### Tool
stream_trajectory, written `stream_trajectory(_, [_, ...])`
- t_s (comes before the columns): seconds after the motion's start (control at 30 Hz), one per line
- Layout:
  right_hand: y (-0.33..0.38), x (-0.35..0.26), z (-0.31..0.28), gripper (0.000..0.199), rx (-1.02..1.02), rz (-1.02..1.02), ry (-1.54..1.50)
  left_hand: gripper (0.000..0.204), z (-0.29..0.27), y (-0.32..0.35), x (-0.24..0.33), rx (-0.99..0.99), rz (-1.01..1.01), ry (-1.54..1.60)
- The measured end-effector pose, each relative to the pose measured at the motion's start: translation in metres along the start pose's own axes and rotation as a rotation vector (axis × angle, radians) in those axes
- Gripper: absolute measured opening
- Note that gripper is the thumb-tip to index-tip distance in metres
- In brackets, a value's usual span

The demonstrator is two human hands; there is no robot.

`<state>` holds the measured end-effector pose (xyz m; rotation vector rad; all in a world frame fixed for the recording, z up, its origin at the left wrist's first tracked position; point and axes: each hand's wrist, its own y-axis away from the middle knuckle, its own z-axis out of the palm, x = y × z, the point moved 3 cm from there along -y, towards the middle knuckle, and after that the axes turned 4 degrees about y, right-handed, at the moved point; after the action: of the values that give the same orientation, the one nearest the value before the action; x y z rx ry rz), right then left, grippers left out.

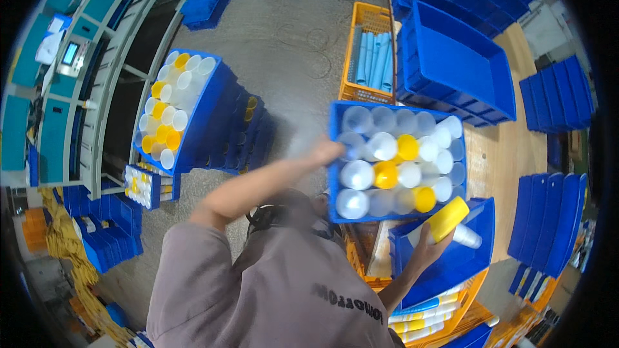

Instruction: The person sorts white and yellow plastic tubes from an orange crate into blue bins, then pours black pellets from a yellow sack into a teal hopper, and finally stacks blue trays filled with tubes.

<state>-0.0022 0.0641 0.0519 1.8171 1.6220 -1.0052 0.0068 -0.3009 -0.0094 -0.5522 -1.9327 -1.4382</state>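
1. Here the right hand grips a yellow-capped tube, fingers wrapped round its body, cap end up and tilted toward the crate.
2. The left hand reaches to the crate's left rim, touching or just beside a clear tube; blurred, so whether it is open or closed cannot be told.
3. The crate is nearly full of upright tubes, white and yellow caps mixed; any free slot looks to be near the bottom edge, close to the right hand.
4. Likely best: turn the held tube upright first, then lower it straight into a gap, so neighbours aren't knocked.
5. The left hand could steady the rim or a neighbouring tube while the right one sets down.
6. Below the right hand sits an empty blue bin; a second filled crate stands well apart at left.
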Motion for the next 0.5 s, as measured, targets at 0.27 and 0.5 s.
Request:
stream_trajectory(0.27, [0.027, -0.028, 0.056, 0.078, -0.082, 0.042, -0.172, 0.021, -0.303, 0.159, -0.064, 0.519, -0.126, 0.259])
stream_trajectory(0.5, [0.04, -0.099, 0.137, 0.08, -0.14, -0.08, -0.089, 0.018, -0.463, 0.209, -0.201, 0.773, 0.047, 0.698])
